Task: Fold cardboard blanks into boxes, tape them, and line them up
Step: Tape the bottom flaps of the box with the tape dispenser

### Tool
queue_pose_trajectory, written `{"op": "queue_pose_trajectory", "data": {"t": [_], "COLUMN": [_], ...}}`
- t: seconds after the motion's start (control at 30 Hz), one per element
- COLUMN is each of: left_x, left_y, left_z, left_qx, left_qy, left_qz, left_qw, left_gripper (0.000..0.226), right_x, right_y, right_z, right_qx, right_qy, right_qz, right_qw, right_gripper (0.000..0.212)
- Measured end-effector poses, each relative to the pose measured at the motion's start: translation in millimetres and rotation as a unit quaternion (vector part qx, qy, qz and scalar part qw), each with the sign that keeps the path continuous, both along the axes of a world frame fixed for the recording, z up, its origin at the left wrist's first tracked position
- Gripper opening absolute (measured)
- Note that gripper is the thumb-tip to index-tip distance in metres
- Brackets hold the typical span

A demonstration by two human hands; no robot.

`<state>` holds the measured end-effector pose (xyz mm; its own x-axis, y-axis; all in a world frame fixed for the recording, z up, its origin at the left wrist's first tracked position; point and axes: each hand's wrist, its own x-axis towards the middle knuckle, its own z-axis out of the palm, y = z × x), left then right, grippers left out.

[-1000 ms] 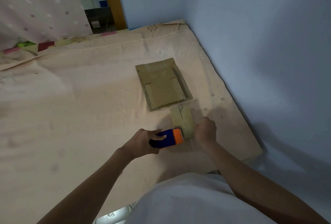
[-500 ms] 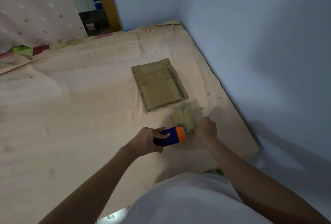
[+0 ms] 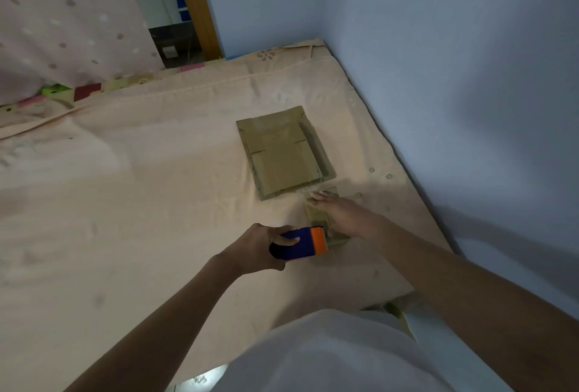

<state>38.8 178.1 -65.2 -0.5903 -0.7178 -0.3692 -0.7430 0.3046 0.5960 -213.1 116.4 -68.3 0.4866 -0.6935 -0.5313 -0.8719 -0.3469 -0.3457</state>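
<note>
The left hand (image 3: pixel 261 247) grips the blue-and-orange tape dispenser (image 3: pixel 302 242) at the near end of the small box (image 3: pixel 326 222) on the bed (image 3: pixel 125 203). The right hand (image 3: pixel 341 209), a fist beside the box a moment ago, now lies flat along its top, fingers (image 3: pixel 316 198) straight, likely smoothing tape. Beyond, touching the box's far end, waits the stack of flat blanks (image 3: pixel 282 153).

Bedroom: sheeted mattress (image 3: pixel 156 203), curtain (image 3: pixel 62 24).
</note>
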Motion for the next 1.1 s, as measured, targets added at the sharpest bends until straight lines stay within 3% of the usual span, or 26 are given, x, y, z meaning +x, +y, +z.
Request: {"op": "queue_pose_trajectory", "data": {"t": [0.3,0.8,1.1], "left_x": [-3,-4,-3], "left_y": [-1,-11,-11], "left_z": [6,17,29], "left_qx": [-0.005,0.016,0.016], "left_qy": [-0.012,-0.043,-0.025], "left_qz": [-0.01,-0.003,-0.008], "left_qw": [1.0,0.999,1.0], "left_gripper": [0.059,0.059,0.058], "right_x": [-9,-29,-32], "right_y": [2,-12,-15], "right_z": [-2,-34,-42], "right_qx": [-0.002,0.056,0.066], "right_qy": [-0.013,-0.112,-0.127], "right_qz": [0.082,0.048,0.042], "right_qw": [0.997,0.991,0.989], "right_gripper": [0.079,0.08,0.083]}}
